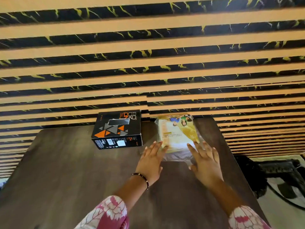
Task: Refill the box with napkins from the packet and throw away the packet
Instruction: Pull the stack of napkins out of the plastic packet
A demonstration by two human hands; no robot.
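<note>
Sleeves frame the lower edge; left hand (151, 160) and right hand (204, 161), fingers straight and grasping nothing, bracket the napkin packet (179, 136) at centre right, apparently to lift it. Beside it, centre frame, waits the box (117, 130) on the table (66, 171).

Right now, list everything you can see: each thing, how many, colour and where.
napkin packet: one, yellow and white in clear wrap, far edge of table, right of the box
box: one, black with orange and grey triangles, far edge of table, slot on top
table: one, dark brown wood
slatted wall: tan strips over black and yellow marbling, behind table
bracelet: one, dark beads, left wrist
left hand: fingers straight, touching packet's near left corner
right hand: fingers straight, at packet's near right corner
</note>
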